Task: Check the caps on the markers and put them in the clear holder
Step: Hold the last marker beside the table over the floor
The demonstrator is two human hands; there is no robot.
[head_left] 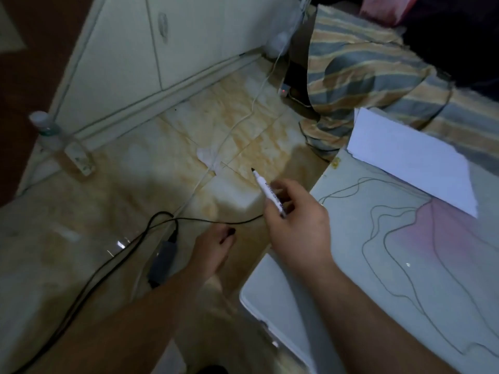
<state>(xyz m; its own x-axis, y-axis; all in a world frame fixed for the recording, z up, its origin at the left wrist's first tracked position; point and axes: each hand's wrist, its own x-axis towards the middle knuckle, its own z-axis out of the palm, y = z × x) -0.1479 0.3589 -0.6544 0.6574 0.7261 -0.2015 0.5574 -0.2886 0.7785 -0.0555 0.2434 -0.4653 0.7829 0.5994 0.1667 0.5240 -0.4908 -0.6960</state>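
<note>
We hold a white marker in our right hand. Our fingers are curled around its lower end. The marker sticks up and away from us, leaning to the left. Its black tip is bare, with no cap on it. The marker is in the air above the floor, just left of the table's edge.

Our left hand reaches down low toward the floor. We see something small and black at its fingertips. It is too blurry to tell what it is, and we cannot tell if the hand is gripping it.

On our right is a pale table with wavy lines drawn on it. A white sheet of paper lies at its far end. Behind the table is a striped cloth.

On the floor a black cord curls past our left arm and joins a dark gray box. A thin white cord runs away toward the cabinet. A clear bottle stands by the cabinet on the left.

We do not see the clear holder here.
</note>
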